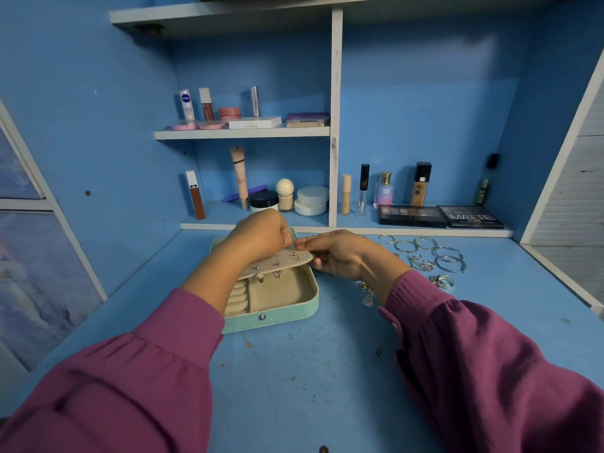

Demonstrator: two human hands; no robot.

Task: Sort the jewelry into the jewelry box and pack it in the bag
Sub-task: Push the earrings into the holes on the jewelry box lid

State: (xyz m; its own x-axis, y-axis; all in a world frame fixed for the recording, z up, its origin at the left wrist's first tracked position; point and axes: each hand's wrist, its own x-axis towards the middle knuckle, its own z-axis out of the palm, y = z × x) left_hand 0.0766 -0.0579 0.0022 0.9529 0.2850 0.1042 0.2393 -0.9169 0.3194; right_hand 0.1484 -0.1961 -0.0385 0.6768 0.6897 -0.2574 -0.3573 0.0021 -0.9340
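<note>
Jewelry box open, both hands at earring flap

Left hand: pinches earring over beige panel.
Right hand: holds panel edge.
Jewelry box: open, on tabletop.

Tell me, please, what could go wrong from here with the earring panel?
The left hand pinches a thin earring above the raised panel; a slipped grip could drop it into the jewelry box. The right hand props that panel, so letting go might shake the studs.
</note>
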